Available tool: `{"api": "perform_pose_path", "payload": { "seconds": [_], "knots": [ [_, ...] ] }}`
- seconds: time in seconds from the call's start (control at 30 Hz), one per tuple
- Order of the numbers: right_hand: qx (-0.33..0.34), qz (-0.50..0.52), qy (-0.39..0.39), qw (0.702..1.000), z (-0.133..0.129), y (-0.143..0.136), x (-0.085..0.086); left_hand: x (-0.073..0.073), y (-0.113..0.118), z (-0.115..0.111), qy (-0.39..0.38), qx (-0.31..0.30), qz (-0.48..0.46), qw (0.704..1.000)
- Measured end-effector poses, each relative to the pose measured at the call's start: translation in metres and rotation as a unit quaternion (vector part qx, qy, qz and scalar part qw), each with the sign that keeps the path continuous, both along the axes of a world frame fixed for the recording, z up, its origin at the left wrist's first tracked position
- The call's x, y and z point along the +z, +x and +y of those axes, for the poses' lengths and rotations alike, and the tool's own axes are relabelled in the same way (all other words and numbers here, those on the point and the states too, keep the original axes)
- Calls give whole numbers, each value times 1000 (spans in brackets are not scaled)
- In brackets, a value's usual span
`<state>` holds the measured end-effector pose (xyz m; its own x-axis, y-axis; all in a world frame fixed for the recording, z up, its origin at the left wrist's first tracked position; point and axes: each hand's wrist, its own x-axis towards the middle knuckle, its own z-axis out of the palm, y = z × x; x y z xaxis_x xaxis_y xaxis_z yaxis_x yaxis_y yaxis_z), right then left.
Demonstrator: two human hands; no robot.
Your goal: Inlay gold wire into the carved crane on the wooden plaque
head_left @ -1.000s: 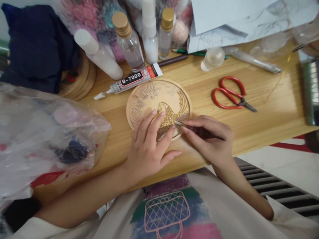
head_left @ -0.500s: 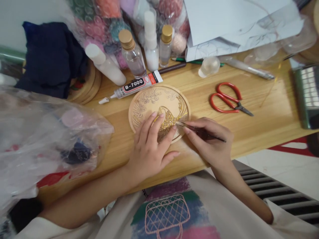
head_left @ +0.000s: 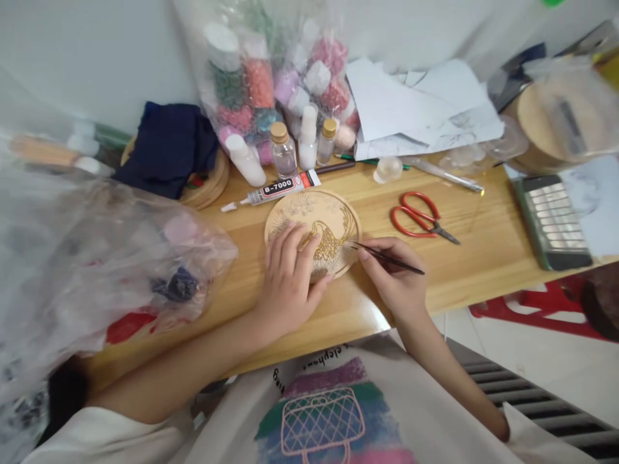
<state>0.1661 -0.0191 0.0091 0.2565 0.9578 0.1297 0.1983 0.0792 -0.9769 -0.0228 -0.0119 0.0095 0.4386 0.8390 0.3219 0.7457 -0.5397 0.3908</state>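
A round wooden plaque [head_left: 316, 206] lies on the table, printed with dark line drawing and bearing a bird partly outlined in gold wire. My left hand [head_left: 290, 283] rests on its left and lower part with the fingers stretched out, covering some of the drawing. Pinched in my right hand [head_left: 399, 274] is a pair of dark, thin tweezers [head_left: 396, 260]. Their tips are at the plaque's right side, by the bird's fine lines. Whether the tips hold any wire is too small to tell.
Behind the plaque lies a B-7000 glue tube [head_left: 283, 187], near small bottles [head_left: 284, 154]. Red-handled scissors [head_left: 420, 216] lie to the right, with a phone [head_left: 556, 222] farther over. A plastic bag [head_left: 159, 258] covers the table's left side. Papers [head_left: 416, 103] lie at the back.
The camera view has shifted, showing more of the wall and table's right end. The tweezers' tips have drawn slightly away from my left fingers. My left hand stays on the plaque.
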Motion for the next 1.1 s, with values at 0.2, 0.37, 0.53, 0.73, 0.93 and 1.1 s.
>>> {"api": "perform_pose_path", "payload": {
  "seconds": [0.2,0.37,0.53,0.73,0.93,1.1],
  "knots": [
    [-5,12,-3,1000,-4,5,-3,-3,0,-2,-4,8,-5,1000],
    [56,-189,39,980,0,26,-2,-5,0,-2,-32,27,-12,999],
    [134,-465,83,871,15,46,1,-4,1,-4,-19,31,16,999],
    [167,-530,83,827,24,52,4,0,-9,0,-12,-27,92,995],
    [195,-531,54,823,25,52,19,22,-31,16,-44,-83,109,990],
    [145,-509,42,848,43,70,30,39,-39,25,-95,8,-67,993]
  ]
}}
